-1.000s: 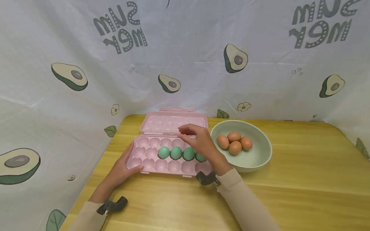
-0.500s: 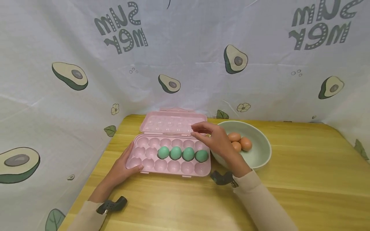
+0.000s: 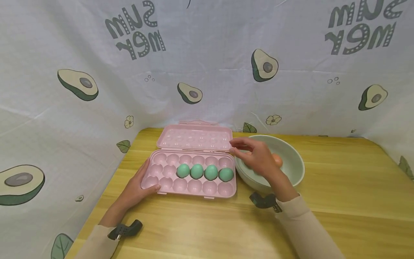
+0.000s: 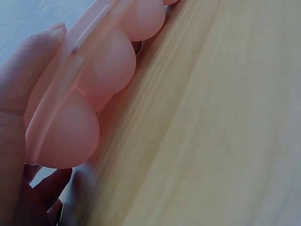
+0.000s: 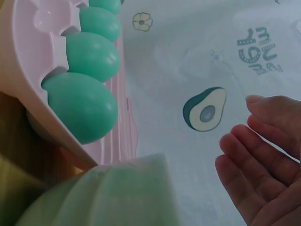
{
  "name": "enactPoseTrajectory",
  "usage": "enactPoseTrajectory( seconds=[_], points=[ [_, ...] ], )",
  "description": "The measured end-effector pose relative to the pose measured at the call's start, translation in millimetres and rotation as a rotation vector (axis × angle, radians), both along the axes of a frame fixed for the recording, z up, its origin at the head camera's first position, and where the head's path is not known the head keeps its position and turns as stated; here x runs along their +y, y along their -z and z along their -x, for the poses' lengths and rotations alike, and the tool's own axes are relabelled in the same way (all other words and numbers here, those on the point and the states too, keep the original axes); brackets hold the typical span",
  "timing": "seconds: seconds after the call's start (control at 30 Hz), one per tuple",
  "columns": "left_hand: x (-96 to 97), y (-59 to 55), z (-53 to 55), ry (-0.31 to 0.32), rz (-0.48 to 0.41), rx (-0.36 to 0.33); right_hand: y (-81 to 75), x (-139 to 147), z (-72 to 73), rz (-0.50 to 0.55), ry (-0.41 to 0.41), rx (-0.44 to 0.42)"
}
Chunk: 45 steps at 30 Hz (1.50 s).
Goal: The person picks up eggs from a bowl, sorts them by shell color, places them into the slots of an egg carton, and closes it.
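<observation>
Backdrop: avocado-print cloth (image 3: pixel 220 39) hanging behind a wood-grain tabletop (image 3: pixel 339 187).
Egg carton: pink, hinged (image 3: pixel 194 186), on the table's left part, lid (image 3: pixel 195 137) folded back, four green eggs (image 3: pixel 211 172) in the middle row.
Left hand (image 3: pixel 136 187): clasping the carton's left end, thumb at the front corner.
Right hand (image 3: pixel 255 154): over the pale green bowl (image 3: pixel 293 166), fingers loosely bent, thumb apart, nothing in it that I can see.
Brown egg (image 3: pixel 277 160): in the bowl, partly behind that hand; can't count what's hidden.
Feel: I'd guess the carton's light and slightly bendy, eggs smooth, slippery, maybe brittle (could be fakes, that green's suspicious).
Best hold: I'd take eggs lightly round the middle, carton by its end rims.
Room: bowl's just beside the carton, so it's tight there; cloth's close behind the lid, more space frontward and right.
</observation>
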<state>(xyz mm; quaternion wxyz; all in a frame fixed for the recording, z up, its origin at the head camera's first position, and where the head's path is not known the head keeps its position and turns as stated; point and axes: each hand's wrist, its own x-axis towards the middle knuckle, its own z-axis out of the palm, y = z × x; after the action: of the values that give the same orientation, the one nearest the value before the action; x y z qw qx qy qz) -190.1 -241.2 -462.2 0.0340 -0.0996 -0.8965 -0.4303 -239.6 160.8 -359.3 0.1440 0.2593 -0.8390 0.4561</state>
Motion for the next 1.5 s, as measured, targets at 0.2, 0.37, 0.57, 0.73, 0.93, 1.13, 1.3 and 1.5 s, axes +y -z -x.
enactPoseTrajectory(
  seconds=[0.2,0.37,0.57,0.73,0.93,1.13,1.3,1.5],
  points=[
    [-0.3,0.7,-0.5,0.0,0.006,0.008,2.0,14,0.2,-0.011,0.019,-0.011],
    [-1.0,1.8,-1.6,-0.001,0.01,0.006,5.4,24,1.3,0.012,0.019,-0.013],
    [-0.8,1.7,-2.1,-0.002,0.014,0.0,8.4,36,4.0,0.033,0.019,-0.004],
    [-1.3,-0.1,-1.5,0.011,0.003,0.017,8.9,47,5.2,0.04,0.057,-0.051],
    [-1.5,-1.4,-1.1,0.019,-0.001,0.024,7.7,53,5.0,0.03,0.069,-0.098],
    [-1.2,-1.3,-1.7,0.016,-0.002,0.02,8.0,56,5.7,-0.018,0.054,-0.083],
    [-1.1,-0.8,-1.4,0.015,-0.003,0.021,7.7,63,3.2,-0.043,0.039,-0.092],
    [-1.2,-0.3,-0.7,0.012,-0.001,0.025,9.1,75,-0.9,-0.117,0.088,-0.162]
  ],
)
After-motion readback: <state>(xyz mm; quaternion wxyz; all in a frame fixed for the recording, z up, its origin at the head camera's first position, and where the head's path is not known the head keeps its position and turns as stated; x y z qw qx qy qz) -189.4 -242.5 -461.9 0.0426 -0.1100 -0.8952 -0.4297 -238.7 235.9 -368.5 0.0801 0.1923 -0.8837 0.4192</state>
